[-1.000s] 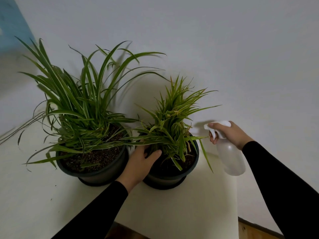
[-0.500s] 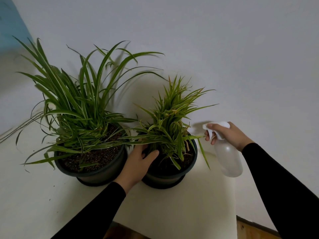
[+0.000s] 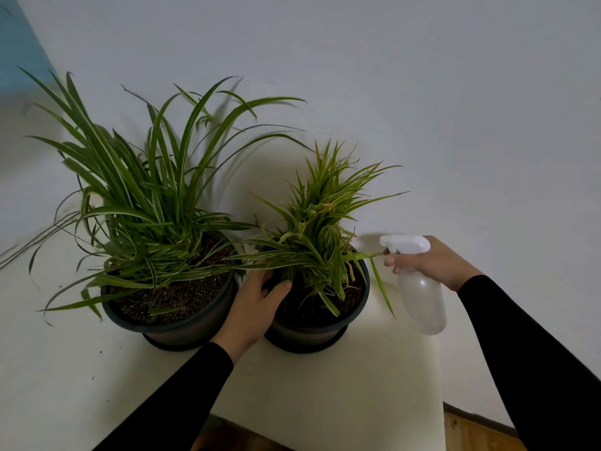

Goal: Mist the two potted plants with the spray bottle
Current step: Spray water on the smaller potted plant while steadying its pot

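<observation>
Gripping the spray bottle (image 3: 419, 288) by its neck, the right hand (image 3: 432, 263) holds it at three o'clock of the smaller plant (image 3: 320, 229), white nozzle aimed at the leaves, a finger on the trigger. The left hand (image 3: 255, 307) has its grip wrapped on the near rim of the smaller plant's pot (image 3: 359, 304), thumb over the edge. At nine o'clock, touching or just beside it, stands the larger plant (image 3: 146, 196), both on the white table (image 3: 325, 402).
</observation>
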Action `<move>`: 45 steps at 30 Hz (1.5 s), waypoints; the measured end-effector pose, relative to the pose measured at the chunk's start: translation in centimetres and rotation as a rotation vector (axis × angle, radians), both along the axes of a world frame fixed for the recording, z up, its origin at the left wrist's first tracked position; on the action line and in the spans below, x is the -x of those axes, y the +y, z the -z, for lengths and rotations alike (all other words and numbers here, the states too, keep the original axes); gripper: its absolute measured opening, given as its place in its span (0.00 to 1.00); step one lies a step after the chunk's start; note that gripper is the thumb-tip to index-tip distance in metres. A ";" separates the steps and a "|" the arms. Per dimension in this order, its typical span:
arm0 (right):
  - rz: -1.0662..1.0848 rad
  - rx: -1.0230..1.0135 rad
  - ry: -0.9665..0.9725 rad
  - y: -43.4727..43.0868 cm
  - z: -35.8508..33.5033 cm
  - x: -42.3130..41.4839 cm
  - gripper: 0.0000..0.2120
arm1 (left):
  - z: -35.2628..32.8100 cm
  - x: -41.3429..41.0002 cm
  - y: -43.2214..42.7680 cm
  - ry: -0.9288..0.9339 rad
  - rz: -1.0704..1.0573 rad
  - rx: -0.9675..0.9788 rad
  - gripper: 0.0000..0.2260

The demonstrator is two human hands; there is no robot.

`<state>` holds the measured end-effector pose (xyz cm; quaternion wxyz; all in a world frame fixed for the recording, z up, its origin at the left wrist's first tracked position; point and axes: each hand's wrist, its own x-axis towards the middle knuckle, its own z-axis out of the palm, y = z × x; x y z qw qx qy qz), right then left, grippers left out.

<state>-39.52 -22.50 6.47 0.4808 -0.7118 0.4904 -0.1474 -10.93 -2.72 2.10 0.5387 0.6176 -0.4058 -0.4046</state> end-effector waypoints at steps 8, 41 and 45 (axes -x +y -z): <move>0.003 0.052 0.001 0.4 0.1 0.2 0.13 | 0.0 0.0 0.3 0.003 0.020 0.027 0.21; 0.063 -0.021 -0.152 4.1 1.7 -0.5 0.07 | -0.7 -0.3 1.8 -0.039 0.067 0.031 0.25; 0.078 -0.036 -0.115 4.9 1.9 -0.5 0.06 | -0.9 -0.4 2.1 -0.036 0.079 0.021 0.25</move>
